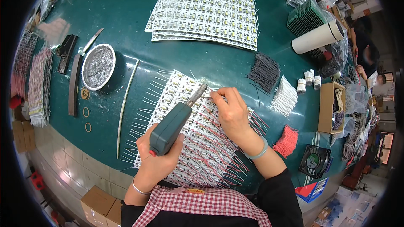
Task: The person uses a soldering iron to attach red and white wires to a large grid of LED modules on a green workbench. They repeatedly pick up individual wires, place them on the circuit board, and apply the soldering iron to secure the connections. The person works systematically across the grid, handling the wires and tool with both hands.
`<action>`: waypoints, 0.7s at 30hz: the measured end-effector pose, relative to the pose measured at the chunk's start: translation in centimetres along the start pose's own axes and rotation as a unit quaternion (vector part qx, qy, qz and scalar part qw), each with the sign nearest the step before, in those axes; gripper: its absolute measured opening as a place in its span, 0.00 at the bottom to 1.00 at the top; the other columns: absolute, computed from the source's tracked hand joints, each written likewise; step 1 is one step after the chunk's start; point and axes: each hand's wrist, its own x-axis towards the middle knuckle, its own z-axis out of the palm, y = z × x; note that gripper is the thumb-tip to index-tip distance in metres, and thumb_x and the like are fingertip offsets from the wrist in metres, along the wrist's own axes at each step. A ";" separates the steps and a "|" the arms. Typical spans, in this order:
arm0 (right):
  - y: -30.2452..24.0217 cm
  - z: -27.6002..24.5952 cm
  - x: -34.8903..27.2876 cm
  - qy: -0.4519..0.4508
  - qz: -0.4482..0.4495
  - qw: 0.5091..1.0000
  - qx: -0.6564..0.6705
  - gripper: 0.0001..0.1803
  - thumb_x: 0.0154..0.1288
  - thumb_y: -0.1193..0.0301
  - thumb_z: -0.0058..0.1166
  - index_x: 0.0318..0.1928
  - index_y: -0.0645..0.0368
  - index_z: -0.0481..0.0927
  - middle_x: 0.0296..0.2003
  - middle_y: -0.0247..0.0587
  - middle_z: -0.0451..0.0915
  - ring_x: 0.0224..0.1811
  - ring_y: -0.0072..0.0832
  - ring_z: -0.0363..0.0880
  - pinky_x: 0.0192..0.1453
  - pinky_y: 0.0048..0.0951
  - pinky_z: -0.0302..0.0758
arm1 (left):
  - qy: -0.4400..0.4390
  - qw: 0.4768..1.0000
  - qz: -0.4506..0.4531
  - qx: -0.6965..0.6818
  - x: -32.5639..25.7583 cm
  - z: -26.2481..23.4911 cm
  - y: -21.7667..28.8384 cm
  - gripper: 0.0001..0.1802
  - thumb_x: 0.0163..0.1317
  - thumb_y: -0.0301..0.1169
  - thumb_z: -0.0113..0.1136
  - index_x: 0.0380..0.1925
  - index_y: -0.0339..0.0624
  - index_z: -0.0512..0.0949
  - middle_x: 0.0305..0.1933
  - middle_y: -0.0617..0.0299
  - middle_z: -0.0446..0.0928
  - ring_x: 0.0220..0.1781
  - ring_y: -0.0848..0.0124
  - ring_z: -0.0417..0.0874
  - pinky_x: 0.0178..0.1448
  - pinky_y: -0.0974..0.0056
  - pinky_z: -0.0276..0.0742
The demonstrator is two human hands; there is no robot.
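My left hand [158, 164] is wrapped round the dark green handle of a soldering gun [171, 127]. Its metal tip points up and right, down at the top edge of a white circuit board panel [168, 101]. Thin white wires stick out along the panel's left side, and red and dark wires lie over its right side. Close to the hot tip, my right hand [232, 112] has thumb and forefinger pinched together at the panel's upper right edge. Whatever sits between those fingertips is too small to make out.
Black wires [264, 73], white wires [285, 96] and red wires [287, 141] lie in piles at right. A bowl of silvery solder [98, 67] and a solder rod [127, 109] are at left. More panels [204, 12] are stacked at the back. A fan [315, 161] stands near the right edge.
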 end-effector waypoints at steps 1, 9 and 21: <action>0.0 0.0 0.0 0.000 0.000 1.000 -0.001 0.19 0.48 0.85 0.56 0.44 0.68 0.81 0.40 0.46 0.76 0.42 0.41 0.77 0.38 0.36 0.78 | 0.007 1.000 -0.014 -0.022 0.0 -0.1 0.2 0.09 0.56 0.23 0.72 0.36 0.32 0.83 0.28 0.62 0.81 0.28 0.79 0.78 0.32 0.70 0.73; -0.2 0.0 0.0 0.002 0.002 1.000 -0.009 0.19 0.48 0.85 0.56 0.44 0.68 0.81 0.40 0.45 0.76 0.42 0.40 0.77 0.38 0.35 0.78 | 0.031 0.976 -0.126 -0.172 -0.6 -1.1 0.1 0.16 0.56 0.19 0.69 0.45 0.30 0.81 0.33 0.59 0.83 0.24 0.76 0.78 0.25 0.71 0.70; -0.6 -3.3 -0.9 0.014 0.008 1.000 -0.023 0.18 0.49 0.83 0.56 0.45 0.67 0.80 0.39 0.45 0.77 0.40 0.41 0.76 0.41 0.37 0.76 | 0.047 0.900 -0.195 -0.387 -2.0 -3.3 -1.2 0.29 0.55 0.16 0.65 0.59 0.31 0.73 0.48 0.50 0.80 0.26 0.70 0.80 0.27 0.67 0.76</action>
